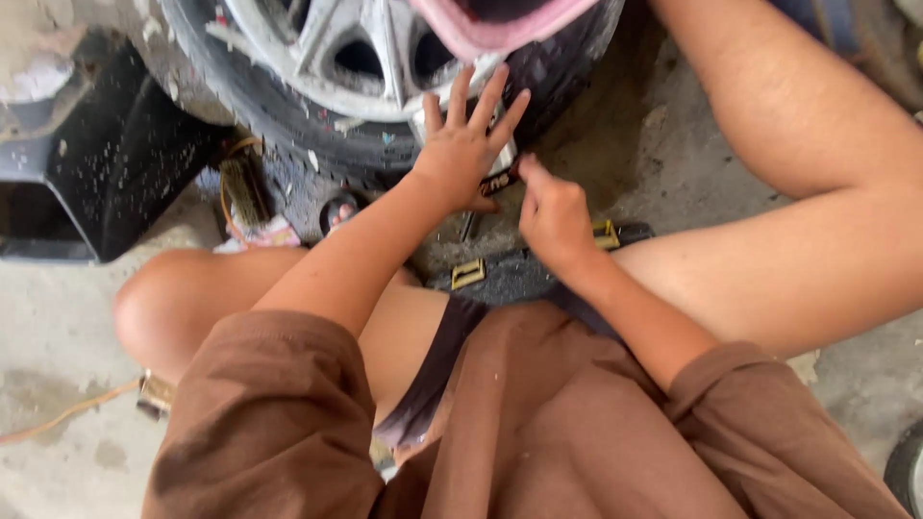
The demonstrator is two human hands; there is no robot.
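Nearest the camera, the right hand [555,213] is curled nearly closed just below the tyre [317,135], pinching one end of a small dark strip [500,179]. Beyond it, the left hand [464,149] lies open with fingers spread, flat against the tyre's lower sidewall beside the silver wheel rim [370,53], its palm touching the strip's other end.

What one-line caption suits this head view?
Left hand spread flat on car tyre; right hand pinches small dark strip beside it.
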